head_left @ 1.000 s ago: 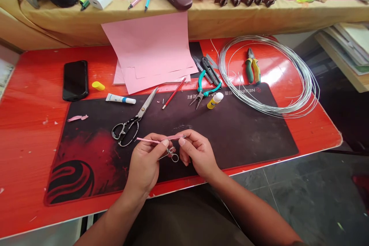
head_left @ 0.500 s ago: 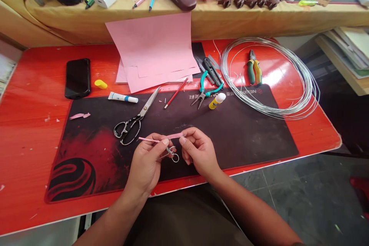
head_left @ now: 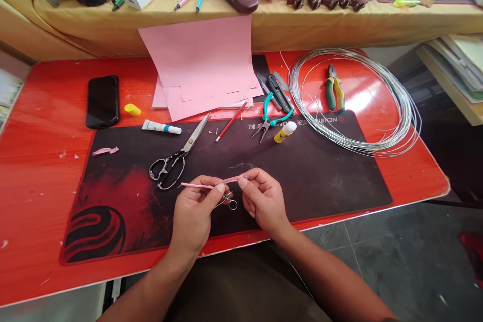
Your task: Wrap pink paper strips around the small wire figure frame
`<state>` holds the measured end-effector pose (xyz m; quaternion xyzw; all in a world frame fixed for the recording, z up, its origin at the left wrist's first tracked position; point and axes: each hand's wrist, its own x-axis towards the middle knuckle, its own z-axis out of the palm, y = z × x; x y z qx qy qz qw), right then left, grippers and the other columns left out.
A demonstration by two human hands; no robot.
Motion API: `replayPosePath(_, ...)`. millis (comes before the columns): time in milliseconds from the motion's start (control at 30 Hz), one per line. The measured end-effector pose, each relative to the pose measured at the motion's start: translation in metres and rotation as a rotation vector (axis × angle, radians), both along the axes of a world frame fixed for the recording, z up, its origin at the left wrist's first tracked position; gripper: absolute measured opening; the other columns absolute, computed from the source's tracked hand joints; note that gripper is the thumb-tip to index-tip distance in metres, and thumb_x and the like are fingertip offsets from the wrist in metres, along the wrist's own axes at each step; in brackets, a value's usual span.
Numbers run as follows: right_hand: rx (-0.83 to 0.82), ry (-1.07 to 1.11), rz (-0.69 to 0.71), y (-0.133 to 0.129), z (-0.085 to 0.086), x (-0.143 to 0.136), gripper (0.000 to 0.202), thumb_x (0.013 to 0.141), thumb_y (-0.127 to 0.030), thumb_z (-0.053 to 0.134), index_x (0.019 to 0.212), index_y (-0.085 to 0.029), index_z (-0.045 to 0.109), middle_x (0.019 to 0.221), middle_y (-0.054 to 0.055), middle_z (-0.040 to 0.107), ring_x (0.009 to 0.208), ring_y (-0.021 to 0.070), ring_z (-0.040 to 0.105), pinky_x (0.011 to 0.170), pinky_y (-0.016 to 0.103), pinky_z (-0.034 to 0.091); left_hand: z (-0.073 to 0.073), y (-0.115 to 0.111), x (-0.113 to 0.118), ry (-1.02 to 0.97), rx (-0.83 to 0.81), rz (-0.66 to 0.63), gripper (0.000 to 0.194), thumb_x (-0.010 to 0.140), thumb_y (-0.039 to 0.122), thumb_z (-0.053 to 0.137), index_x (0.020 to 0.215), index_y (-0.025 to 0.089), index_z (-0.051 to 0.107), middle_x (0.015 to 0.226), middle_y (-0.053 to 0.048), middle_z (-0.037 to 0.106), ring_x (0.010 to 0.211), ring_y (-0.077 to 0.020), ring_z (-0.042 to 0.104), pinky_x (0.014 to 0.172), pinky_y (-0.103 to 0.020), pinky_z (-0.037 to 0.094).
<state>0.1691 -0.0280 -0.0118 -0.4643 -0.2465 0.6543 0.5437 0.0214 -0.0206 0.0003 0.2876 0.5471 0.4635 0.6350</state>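
My left hand (head_left: 194, 211) pinches a thin wire wrapped in pink paper (head_left: 194, 185), whose covered end sticks out to the left. A loose pink paper strip (head_left: 233, 179) stretches from there to my right hand (head_left: 264, 198), where thumb and finger close on its other end. Below the left fingertips, bare silver wire bent into loops (head_left: 233, 205) hangs out. Its upper part is hidden by the fingers. Both hands are just above the dark desk mat (head_left: 320, 176). Left of them lie black-handled scissors (head_left: 184, 150).
Beyond the hands lie a glue stick (head_left: 286, 132), teal pliers (head_left: 266, 121), a red pencil (head_left: 231, 122), a glue tube (head_left: 161, 127) and pink paper sheets (head_left: 199, 60). A wire coil (head_left: 400, 126) surrounds green-yellow pliers (head_left: 334, 88) at right. A phone (head_left: 102, 101) lies at left.
Both hands have shifted very slightly to the right. The wire loops have moved a little with the left hand, and the pink strip remains held between the hands.
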Motion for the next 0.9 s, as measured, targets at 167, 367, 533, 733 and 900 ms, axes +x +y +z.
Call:
replayPosePath(167,-0.005,0.024,-0.033,0.0003,-0.0004,-0.0005,0.034,0.088,-0.046,0.082,0.084,-0.019,0.062,0.041,-0.014,0.040,0.031,0.0039,0.029,0.031,0.015,0.024,0.0039,0.0015,0.0024,-0.070,-0.044,-0.008,0.026,0.075,0.036,0.091,0.085,0.017,0.076,0.079,-0.003,0.077,0.069,-0.0157,0.071,0.067,-0.026,0.060)
replayPosePath(367,-0.002,0.010,-0.045,-0.0003,-0.0015,0.0001,0.033,0.088,-0.046,0.082,0.085,-0.019,0.062,0.042,-0.014,0.040,0.031,0.0036,0.029,0.031,0.015,0.024,0.0049,0.0006,0.0000,-0.103,-0.077,-0.031,0.030,0.075,0.039,0.092,0.090,0.017,0.079,0.085,-0.006,0.079,0.077,-0.0182,0.073,0.072,-0.029,0.062)
replayPosePath(533,-0.007,0.004,-0.040,-0.0004,-0.0006,-0.0005,0.035,0.087,-0.047,0.083,0.084,-0.019,0.061,0.042,-0.014,0.039,0.031,0.0035,0.028,0.031,0.015,0.024,0.0045,-0.0009,-0.0023,-0.086,-0.068,-0.033,0.032,0.075,0.040,0.092,0.092,0.016,0.080,0.088,-0.008,0.080,0.079,-0.0200,0.074,0.074,-0.032,0.064)
replayPosePath(733,-0.021,-0.001,-0.034,-0.0001,-0.0001,-0.0007,0.035,0.088,-0.046,0.082,0.083,-0.019,0.061,0.041,-0.014,0.040,0.032,0.0036,0.028,0.031,0.015,0.023,0.0024,0.0004,-0.0031,-0.101,-0.106,-0.009,0.032,0.073,0.040,0.093,0.089,0.016,0.080,0.084,-0.008,0.079,0.079,-0.0215,0.075,0.071,-0.031,0.063)
replayPosePath(900,-0.021,-0.009,-0.032,-0.0004,-0.0001,-0.0009,0.035,0.087,-0.046,0.083,0.083,-0.020,0.061,0.041,-0.014,0.039,0.032,0.0037,0.028,0.031,0.015,0.023,0.0029,0.0013,-0.0025,-0.147,-0.100,-0.015,0.027,0.077,0.038,0.090,0.089,0.017,0.078,0.083,-0.005,0.077,0.077,-0.0181,0.072,0.071,-0.029,0.060)
